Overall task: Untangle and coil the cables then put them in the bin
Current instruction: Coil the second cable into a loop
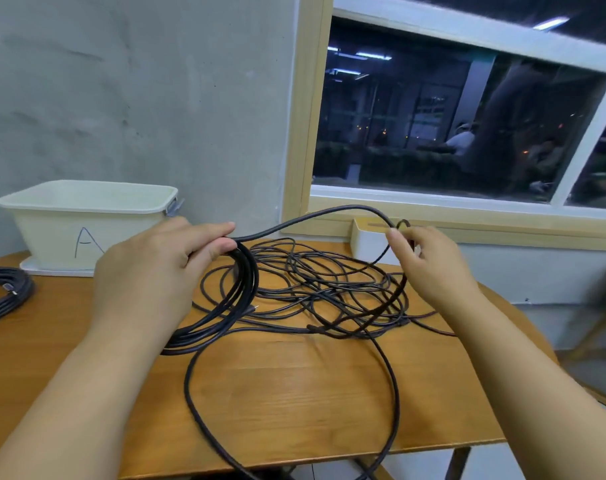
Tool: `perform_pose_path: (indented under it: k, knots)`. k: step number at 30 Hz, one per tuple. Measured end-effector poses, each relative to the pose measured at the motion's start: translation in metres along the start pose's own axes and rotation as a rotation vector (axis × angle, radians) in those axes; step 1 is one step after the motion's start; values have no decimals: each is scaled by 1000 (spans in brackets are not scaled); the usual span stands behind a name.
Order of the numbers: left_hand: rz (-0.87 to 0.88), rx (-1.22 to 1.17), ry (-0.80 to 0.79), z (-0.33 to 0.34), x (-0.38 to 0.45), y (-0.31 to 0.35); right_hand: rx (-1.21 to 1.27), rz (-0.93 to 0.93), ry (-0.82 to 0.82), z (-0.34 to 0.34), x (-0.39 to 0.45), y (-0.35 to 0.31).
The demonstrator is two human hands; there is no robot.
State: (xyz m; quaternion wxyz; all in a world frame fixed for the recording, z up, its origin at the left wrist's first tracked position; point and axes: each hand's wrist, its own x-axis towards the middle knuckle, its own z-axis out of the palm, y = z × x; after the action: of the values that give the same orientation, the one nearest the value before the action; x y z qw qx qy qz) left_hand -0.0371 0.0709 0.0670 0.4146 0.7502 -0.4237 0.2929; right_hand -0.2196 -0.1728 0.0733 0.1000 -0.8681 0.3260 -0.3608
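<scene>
My left hand (156,268) grips a bundle of black cable loops (225,306) that hangs from its fingers down to the wooden table (294,393). From that hand a strand of the same thick black cable (329,211) arcs over to my right hand (429,261), which pinches it between thumb and fingers. Between the hands lies a tangle of thinner dark cables (329,292) on the table. One long loop of the thick cable (395,386) runs toward the front edge. A cream bin (87,216) marked "A" stands at the back left, above my left hand.
A coiled black cable (3,292) lies at the table's left edge. A small white box (367,244) sits against the window sill behind my right hand. A grey wall and a window close off the back. The table's front edge is near, with cable hanging over it.
</scene>
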Motion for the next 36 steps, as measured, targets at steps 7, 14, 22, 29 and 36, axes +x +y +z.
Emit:
perform_pose_path:
  k: [7, 14, 22, 29, 36]
  knots:
    - [41, 16, 23, 14, 0, 9, -59, 32, -78, -23, 5, -9]
    - [48, 44, 19, 16, 4, 7, -299, -43, 128, -41, 16, 6]
    - [47, 67, -34, 17, -1, 14, -513, -57, -54, 6, -2, 30]
    - [12, 95, -52, 12, -2, 3, -305, 171, -412, 59, -21, 48]
    - [-6, 81, -86, 22, -7, 0, -340, 374, -675, 85, -49, 80]
